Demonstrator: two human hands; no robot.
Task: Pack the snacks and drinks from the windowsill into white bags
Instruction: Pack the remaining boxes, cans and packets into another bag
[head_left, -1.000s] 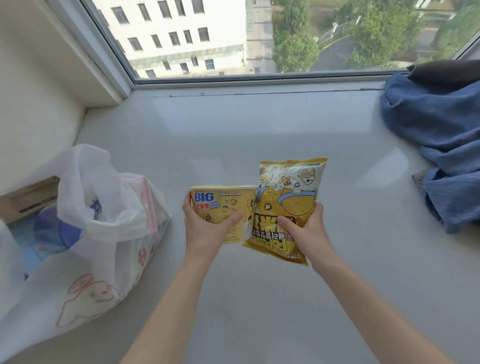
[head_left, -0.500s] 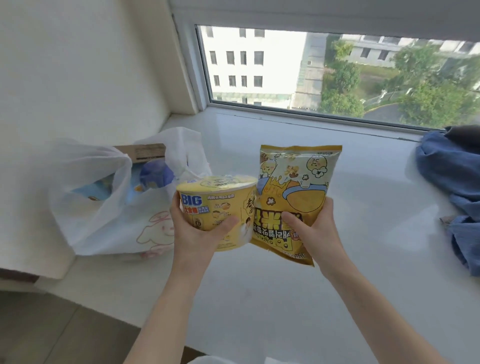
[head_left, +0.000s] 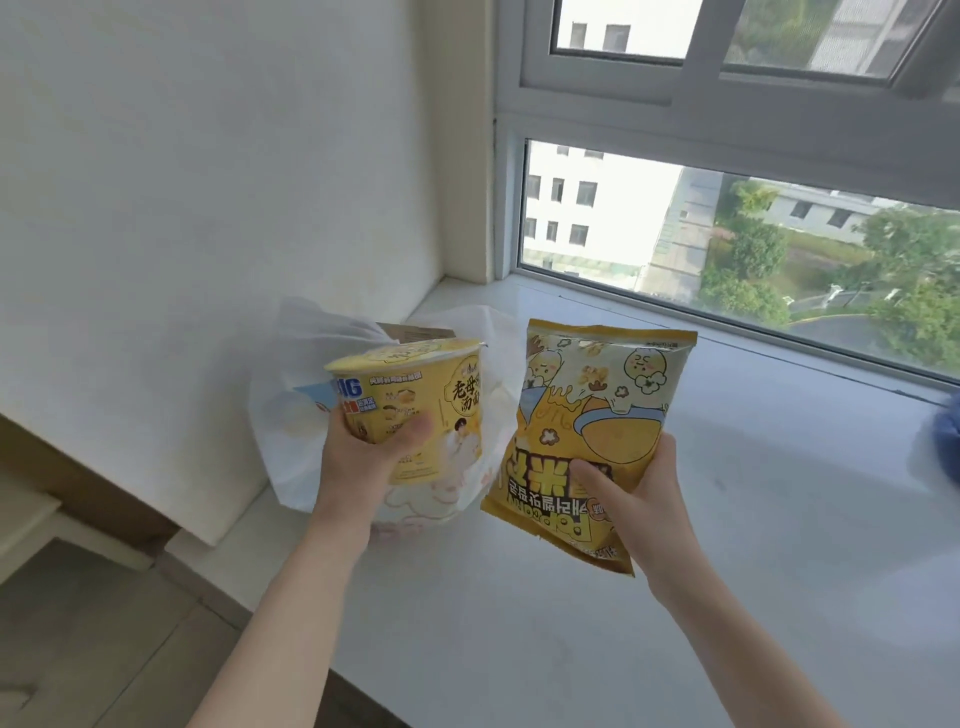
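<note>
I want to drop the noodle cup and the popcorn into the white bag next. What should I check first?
1. Left hand grips the noodle cup: ok.
2. Right hand grips the popcorn bag: ok.
3. White bag within reach, just behind the cup: ok.
4. Bag mouth open wide enough: cannot tell, the cup hides it.
5. Room left inside: cannot tell; a cardboard box already pokes out.
6. A free hand to hold the bag open: not ok.

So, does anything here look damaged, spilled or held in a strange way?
Only one oddity: the popcorn bag in the right hand is upside down, its lettering inverted. The noodle cup in the left hand looks sealed; nothing is spilled.
</note>
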